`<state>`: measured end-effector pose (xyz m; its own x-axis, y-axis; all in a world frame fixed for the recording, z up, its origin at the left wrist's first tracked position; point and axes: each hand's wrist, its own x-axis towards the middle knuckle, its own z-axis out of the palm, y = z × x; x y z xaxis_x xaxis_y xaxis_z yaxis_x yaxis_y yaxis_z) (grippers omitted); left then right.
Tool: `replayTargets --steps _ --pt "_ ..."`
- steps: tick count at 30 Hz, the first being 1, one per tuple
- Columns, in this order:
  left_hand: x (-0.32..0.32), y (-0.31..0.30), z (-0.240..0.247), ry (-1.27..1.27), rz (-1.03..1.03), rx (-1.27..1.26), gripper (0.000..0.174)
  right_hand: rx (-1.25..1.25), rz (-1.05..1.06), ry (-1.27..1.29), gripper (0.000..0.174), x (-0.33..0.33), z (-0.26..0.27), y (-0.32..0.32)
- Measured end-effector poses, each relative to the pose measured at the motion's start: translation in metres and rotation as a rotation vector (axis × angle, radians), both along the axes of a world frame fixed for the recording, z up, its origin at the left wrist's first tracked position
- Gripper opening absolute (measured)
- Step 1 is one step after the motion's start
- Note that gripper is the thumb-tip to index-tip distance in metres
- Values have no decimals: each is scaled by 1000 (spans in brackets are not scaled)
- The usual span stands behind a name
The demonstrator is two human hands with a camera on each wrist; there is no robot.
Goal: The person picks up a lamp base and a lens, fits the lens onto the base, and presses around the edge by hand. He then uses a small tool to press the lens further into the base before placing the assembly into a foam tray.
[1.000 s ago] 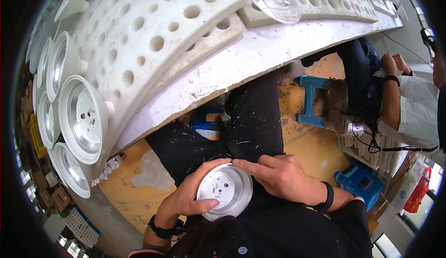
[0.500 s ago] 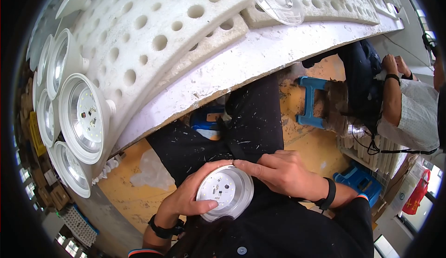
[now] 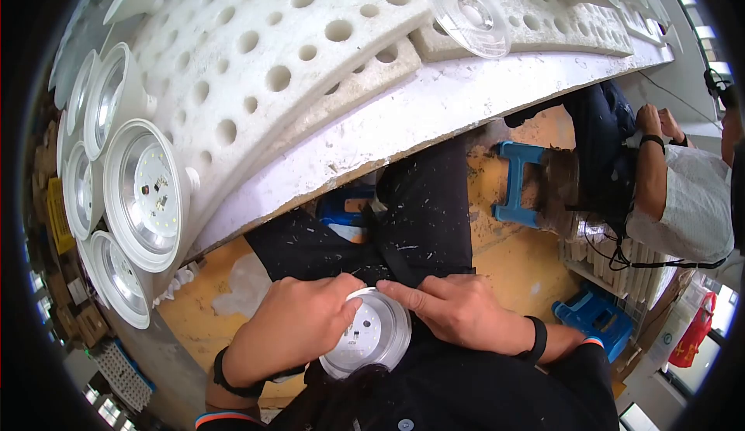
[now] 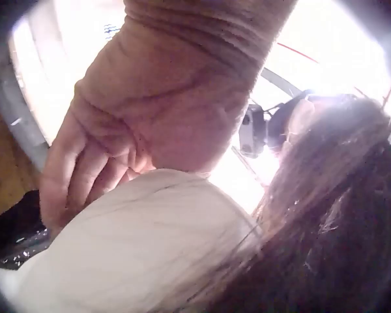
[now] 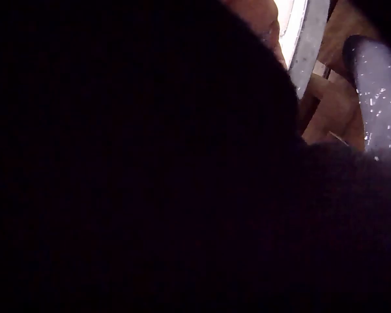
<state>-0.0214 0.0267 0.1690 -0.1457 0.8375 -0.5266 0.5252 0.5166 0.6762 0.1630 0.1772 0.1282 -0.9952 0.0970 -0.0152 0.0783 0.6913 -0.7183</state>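
A white LED bulb [image 3: 380,330] lies face up in my lap, its round board dotted with small chips inside a shiny bowl. My left hand [image 3: 306,318] grips its far left rim, thumb over the edge. In the left wrist view the fingers of this hand curl against the white housing [image 4: 143,241]. From the right, my right hand [image 3: 458,311] holds the far rim, index finger laid along the edge and the other fingers folded. Most of the right wrist view is dark, blocked by black cloth.
Similar bulbs [image 3: 147,194] stand at the left of the bench. White foam boards with holes [image 3: 279,78] cover much of the bench [image 3: 372,132], and a clear lens disc [image 3: 469,16] lies on one. Another person [image 3: 675,190] sits at right near blue stools [image 3: 516,183].
My left hand has turned and moved up over the rim, its back now facing up. The bulb has shifted slightly left and down, and the right hand came along with it.
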Motion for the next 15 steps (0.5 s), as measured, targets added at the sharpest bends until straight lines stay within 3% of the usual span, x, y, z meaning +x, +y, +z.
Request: replayTargets --steps 8,12,15 --pt "4 -4 -5 -48 81 58 16 -141 -16 -2 61 3 -7 -5" --pt "7 -9 -11 -43 80 206 15 -143 -31 0 62 -1 -4 -6" --pt "5 -7 -12 -49 67 174 16 -33 42 36 62 -7 -2 -4"
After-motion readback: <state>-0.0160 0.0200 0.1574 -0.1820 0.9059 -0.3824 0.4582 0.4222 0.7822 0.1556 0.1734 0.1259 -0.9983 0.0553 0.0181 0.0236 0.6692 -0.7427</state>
